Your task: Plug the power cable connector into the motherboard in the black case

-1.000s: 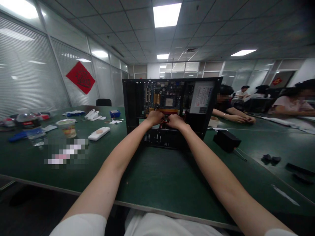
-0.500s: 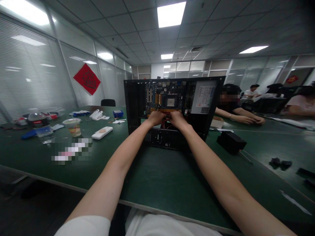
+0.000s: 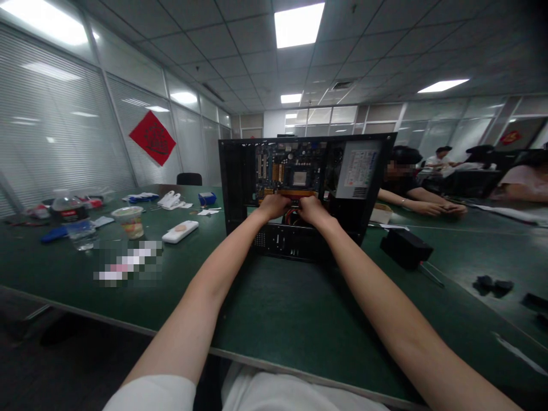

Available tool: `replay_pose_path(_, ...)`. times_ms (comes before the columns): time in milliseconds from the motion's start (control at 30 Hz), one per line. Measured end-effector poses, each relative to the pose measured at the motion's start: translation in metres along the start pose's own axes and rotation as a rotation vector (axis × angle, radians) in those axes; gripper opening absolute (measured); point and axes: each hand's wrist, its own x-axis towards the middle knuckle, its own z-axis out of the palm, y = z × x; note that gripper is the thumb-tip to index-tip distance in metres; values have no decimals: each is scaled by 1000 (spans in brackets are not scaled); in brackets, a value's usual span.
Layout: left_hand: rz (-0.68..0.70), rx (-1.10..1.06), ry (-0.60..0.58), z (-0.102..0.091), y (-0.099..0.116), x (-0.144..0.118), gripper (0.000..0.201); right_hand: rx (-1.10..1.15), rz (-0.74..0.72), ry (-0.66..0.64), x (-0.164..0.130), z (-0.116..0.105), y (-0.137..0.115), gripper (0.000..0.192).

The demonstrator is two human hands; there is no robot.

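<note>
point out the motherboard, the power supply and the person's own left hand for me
Motherboard (image 3: 288, 169), head view: middle of its visible face
Power supply (image 3: 355, 171), head view: its labelled side
Left hand (image 3: 274, 206), head view: back of the hand

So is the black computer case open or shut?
Open: the motherboard inside the case shows plainly from this side.
</note>
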Motion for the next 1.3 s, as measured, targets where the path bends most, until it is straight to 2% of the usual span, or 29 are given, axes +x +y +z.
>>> replay_pose_path(400, -28, 37, 0, -4, 1, -3, 31, 44, 4, -44, 3, 4, 3, 29)
replay_pose_path(800, -92, 12, -27, 0, -3, -2, 33, 82, 50, -10, 3, 2, 2, 30)
replay_pose_path(1300, -104, -56, -25, 3, -5, -2, 32, 75, 65, 17, 6, 1, 5, 32)
